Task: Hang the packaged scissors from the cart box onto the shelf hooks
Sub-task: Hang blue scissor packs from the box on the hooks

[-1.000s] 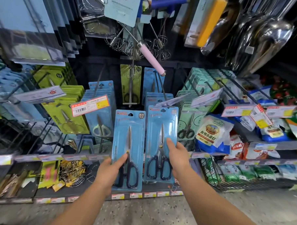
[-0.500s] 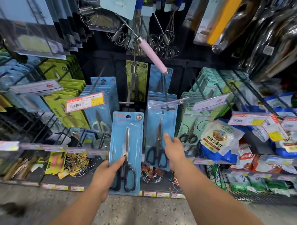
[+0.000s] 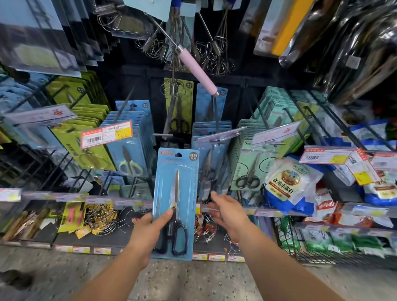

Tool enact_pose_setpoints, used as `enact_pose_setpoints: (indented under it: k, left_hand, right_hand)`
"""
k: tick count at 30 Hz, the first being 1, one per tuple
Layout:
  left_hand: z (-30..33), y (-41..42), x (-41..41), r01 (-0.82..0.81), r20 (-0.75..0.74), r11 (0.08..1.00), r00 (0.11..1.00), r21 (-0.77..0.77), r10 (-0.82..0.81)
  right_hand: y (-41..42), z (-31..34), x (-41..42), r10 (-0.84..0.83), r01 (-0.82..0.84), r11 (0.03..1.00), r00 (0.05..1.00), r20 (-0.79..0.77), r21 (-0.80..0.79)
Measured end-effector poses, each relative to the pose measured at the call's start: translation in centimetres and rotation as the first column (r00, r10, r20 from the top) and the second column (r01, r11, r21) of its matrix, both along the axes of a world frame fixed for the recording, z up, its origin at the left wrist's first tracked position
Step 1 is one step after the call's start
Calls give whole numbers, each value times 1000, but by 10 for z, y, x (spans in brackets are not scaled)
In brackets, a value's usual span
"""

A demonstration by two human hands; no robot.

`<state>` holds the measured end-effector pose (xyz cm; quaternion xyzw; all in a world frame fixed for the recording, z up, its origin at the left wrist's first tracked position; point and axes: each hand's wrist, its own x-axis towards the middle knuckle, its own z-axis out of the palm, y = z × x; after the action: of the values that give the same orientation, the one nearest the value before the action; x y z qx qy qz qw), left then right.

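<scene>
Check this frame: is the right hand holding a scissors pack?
No. The right hand is open and holds nothing, its fingers spread below the hanging packs; only the left hand grips the blue scissors pack.

One camera only, worn on the person's head. It looks forward and down at close range, straight at the shelf hooks [image 3: 127, 101] crowded with hanging packs, with the speckled floor [image 3: 198, 284] along the bottom edge. Both forearms reach up from below into the middle. The wide lens bends the racks outward at the sides.
</scene>
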<state>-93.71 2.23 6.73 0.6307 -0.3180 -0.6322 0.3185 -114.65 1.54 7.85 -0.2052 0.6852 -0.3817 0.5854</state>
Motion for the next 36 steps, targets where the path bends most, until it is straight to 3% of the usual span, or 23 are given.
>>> enact_pose_setpoints:
  k: [2,6,16,27,32,36]
  left_hand:
    - [4,2,-7,6,-20,1000,1000,-17,-6]
    - [6,5,-20,53,-56,997,997,-50,-56]
    - [9,4,-43,174,-61,978,981,-118,-182]
    - [9,-12,-57,214,50,965,977,-152,-209]
    - [5,-33,-62,288,88,950,956,-120,-278]
    - [-1,-55,-70,343,169,932,932,-116,-322]
  right_hand:
    - [7,1,2,146,-141,989,980,132,-44]
    - [16,1,10,308,-304,944,951,10,-129]
    - [30,5,-10,228,-250,945,966,-124,-212]
    - [12,2,-21,160,-204,956,965,-207,-212]
    - [-11,1,-23,189,-269,958,856,-481,-103]
    - [-29,3,-21,253,-305,952,770,-586,10]
